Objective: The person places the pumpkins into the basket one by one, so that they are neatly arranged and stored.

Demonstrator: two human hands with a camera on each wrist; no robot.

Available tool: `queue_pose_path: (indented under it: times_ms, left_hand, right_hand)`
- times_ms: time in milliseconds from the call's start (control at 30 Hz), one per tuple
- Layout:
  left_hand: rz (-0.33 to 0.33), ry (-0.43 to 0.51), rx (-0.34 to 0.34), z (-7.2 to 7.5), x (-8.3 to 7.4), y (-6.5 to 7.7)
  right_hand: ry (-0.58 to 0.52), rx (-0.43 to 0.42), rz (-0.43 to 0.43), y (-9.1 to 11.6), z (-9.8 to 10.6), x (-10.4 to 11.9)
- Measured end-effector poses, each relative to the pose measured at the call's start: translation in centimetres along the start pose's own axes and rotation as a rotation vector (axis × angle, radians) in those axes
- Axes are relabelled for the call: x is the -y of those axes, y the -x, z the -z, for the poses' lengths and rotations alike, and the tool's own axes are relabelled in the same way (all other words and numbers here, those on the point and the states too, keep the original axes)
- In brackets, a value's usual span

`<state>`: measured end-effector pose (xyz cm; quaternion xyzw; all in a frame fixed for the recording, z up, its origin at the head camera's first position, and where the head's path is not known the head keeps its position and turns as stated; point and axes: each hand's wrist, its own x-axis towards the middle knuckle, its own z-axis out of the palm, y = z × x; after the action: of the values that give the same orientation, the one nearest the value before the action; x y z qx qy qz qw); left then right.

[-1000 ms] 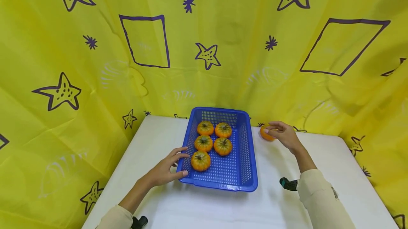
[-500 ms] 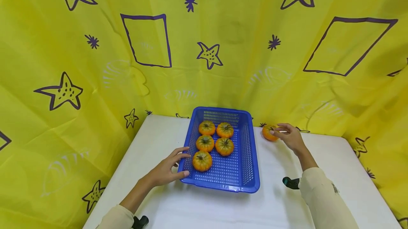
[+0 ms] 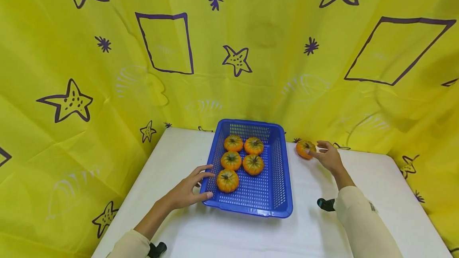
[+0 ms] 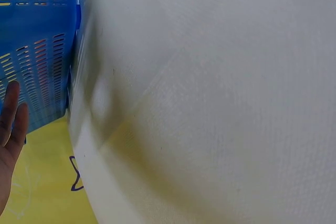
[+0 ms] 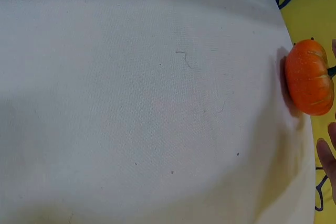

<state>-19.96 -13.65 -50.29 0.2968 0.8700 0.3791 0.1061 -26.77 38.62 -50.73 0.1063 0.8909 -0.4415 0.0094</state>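
Observation:
In the head view a blue plastic basket [image 3: 265, 182] with slotted walls stands on the white table, holding several small orange pumpkins [image 3: 253, 165] with green tops. My left hand [image 3: 186, 189] is at the basket's left rim, its fingertips over the edge and thumb by the near corner; in the left wrist view its fingers [image 4: 18, 127] lie straight along the basket wall. Another pumpkin [image 3: 303, 149] sits outside the basket, to its right. My right hand [image 3: 329, 159] is beside it with loosely bent fingers; the right wrist view has a gap between the pumpkin [image 5: 310, 77] and the fingers.
A yellow curtain [image 3: 265, 90] with dark starfish drawings hangs right behind the table [image 3: 247, 234] and along both sides. Black wrist devices [image 3: 325, 204] show below both hands.
My right hand has drawn back a little from the lone pumpkin, uncovering more of it. My left hand stays at the basket rim. The head view has shifted slightly.

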Motion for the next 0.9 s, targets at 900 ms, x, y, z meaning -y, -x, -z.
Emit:
queue_pose_path:
  times_ms: [900]
  left_hand:
    - [0.002, -0.009, -0.001, -0.1, 0.2, 0.1]
  right_hand:
    - [0.197, 0.047, -0.037, -1.9, -1.7, -0.7]
